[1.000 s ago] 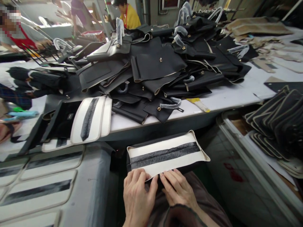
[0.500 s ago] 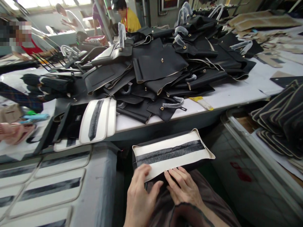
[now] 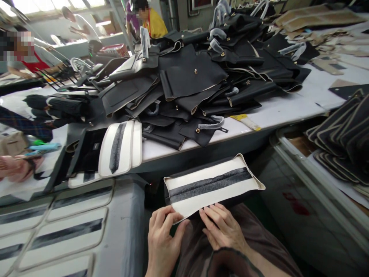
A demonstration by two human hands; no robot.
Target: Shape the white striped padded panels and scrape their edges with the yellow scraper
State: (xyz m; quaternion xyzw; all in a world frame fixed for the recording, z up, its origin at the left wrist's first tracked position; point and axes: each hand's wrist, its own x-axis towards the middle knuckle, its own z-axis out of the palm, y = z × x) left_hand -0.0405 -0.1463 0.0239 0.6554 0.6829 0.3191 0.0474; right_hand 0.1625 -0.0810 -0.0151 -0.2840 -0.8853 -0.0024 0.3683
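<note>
A cream panel with a dark grey stripe [image 3: 211, 186] lies across my lap, tilted up to the right, with black material under it. My left hand [image 3: 163, 238] pinches its near left edge, thumb on one side and fingers curled over the top. My right hand [image 3: 221, 229] rests just right of it, fingers pressed down on the panel's near edge over the brown cloth [image 3: 253, 250] on my lap.
A white table [image 3: 282, 109] ahead carries a big heap of black leather bag pieces [image 3: 190, 80]. More striped cream panels [image 3: 118, 148] lie at its left end and on the grey surface [image 3: 127, 231] at my left. Stacked dark pieces [image 3: 343, 134] sit at right. Other people work at the back.
The panel has shifted slightly right and up in view. My left hand slid down to its near left edge and now pinches it; my right hand barely moved.
</note>
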